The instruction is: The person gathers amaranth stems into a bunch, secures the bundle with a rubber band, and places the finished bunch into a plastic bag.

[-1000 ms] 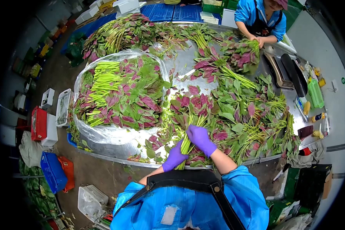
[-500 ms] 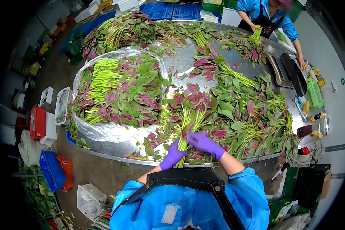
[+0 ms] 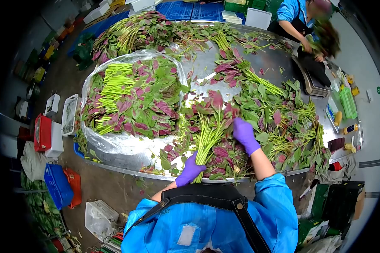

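My left hand (image 3: 191,170), in a purple glove, is wrapped round the lower stems of a bunch of red amaranth (image 3: 207,134). The bunch points away from me, its green stems fanned a little and its red-green leaves at the far end. My right hand (image 3: 245,135), gloved alike, is at the right side of those leaves with its fingers curled in; what they hold I cannot make out. Loose amaranth (image 3: 278,130) is heaped just right of this hand. Left of the bunch, stacked amaranth (image 3: 135,97) fills a clear plastic bag (image 3: 109,145).
Another amaranth pile (image 3: 135,33) lies at the metal table's (image 3: 126,162) far left. Across the table, a co-worker (image 3: 293,25) holds a bunch above a scale (image 3: 310,80). Blue (image 3: 57,185) and red crates stand on the floor at left.
My right hand has moved from the stems outward to the leaves at right. The bunch's stems have spread. The co-worker has lifted their bunch from the table and brought it over the scale.
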A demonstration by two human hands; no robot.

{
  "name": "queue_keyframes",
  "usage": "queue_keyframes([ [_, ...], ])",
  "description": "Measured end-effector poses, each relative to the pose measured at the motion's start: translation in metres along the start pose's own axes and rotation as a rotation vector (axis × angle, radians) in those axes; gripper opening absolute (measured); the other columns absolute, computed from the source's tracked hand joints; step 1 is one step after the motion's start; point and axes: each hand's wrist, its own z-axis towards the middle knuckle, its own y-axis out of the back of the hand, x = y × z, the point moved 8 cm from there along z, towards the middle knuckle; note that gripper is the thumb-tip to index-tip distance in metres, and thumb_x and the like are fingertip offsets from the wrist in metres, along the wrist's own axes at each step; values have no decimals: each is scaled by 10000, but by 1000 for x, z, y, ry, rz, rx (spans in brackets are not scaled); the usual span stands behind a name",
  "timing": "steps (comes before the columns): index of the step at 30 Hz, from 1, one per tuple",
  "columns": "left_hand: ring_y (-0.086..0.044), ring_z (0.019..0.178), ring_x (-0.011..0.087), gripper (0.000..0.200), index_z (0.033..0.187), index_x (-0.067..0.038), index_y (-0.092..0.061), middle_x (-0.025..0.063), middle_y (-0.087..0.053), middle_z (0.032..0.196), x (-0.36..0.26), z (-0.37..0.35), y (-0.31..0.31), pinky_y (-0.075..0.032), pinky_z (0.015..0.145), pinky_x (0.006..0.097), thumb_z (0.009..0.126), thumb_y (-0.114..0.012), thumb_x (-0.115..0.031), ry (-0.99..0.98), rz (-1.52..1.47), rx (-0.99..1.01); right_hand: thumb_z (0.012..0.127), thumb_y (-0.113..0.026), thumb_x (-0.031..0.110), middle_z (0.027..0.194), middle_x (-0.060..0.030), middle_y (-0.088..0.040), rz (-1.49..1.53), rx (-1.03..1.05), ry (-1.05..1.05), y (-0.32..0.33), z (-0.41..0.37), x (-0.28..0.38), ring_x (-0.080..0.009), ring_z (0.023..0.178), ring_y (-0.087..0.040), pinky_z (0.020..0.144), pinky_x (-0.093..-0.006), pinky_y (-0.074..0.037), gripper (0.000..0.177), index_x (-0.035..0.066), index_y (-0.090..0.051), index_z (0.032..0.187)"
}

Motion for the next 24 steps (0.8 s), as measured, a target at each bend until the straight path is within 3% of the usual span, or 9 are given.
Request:
queue_keyframes([
  [3,-550,870,143,645,1245,-5,-420,64,-581,1010,7,-1,6,-449,762,261,631,-606,63,3,-73,-32,787,-561,173,684,-139,-587,200,6,-283,5,-5,-61,-276,571,-578,528,-387,-455,150,29,-536,818],
  [6,-555,844,143,629,1243,-11,-420,60,-581,980,-9,-4,7,-457,730,260,643,-595,59,75,-228,19,748,-651,230,624,-94,-590,847,799,-581,11,-45,-29,-168,477,-544,471,-314,-454,227,46,-587,863],
  [8,-558,822,135,596,1230,-18,-423,55,-575,965,-12,-1,10,-464,700,258,662,-595,38,76,-278,66,713,-687,244,642,-83,-607,295,935,-73,7,-65,-3,-161,504,-582,455,-275,-456,356,57,-593,1001],
  [11,-567,821,136,544,1199,-26,-433,61,-559,1016,-17,0,8,-474,700,260,683,-602,8,139,-420,144,747,-640,472,903,-90,-632,792,1142,-297,-1,-90,66,-139,719,-609,613,-247,-483,633,64,-503,1211],
  [14,-544,933,134,609,1259,-31,-385,58,-556,1041,-26,-2,5,-442,791,263,693,-608,-9,79,-408,161,793,-606,434,993,-64,-599,1105,1103,-469,-42,-106,112,-120,834,-572,657,-241,-469,574,62,-495,1215],
  [16,-562,950,216,791,1357,-36,-231,106,-549,1103,-29,-6,9,-458,806,309,701,-662,-129,26,450,102,811,-611,348,1031,-48,-578,1499,782,-685,-66,-98,120,-131,883,-560,748,-258,-457,518,43,-475,1206],
  [19,-565,963,242,850,1388,-45,-131,132,-550,1112,-40,-20,2,-451,828,319,733,-661,-158,-122,681,113,826,-599,241,1055,-41,-563,1508,658,-586,-84,-90,128,-152,908,-561,819,-290,-440,439,34,-460,1188],
  [22,-537,1041,270,692,1365,-7,-168,162,-528,1143,-14,-14,13,-427,887,338,825,-574,-159,222,-402,238,830,-581,162,1047,-54,-567,1875,581,-722,-81,-96,128,-168,920,-567,833,-307,-443,389,38,-458,1178],
  [24,-525,1064,268,558,1294,33,-301,168,-521,1157,14,-7,16,-423,909,345,837,-553,-166,394,-716,390,824,-579,147,1020,-60,-577,1886,506,-736,-82,-98,123,-178,920,-572,816,-308,-455,379,32,-459,1164],
])
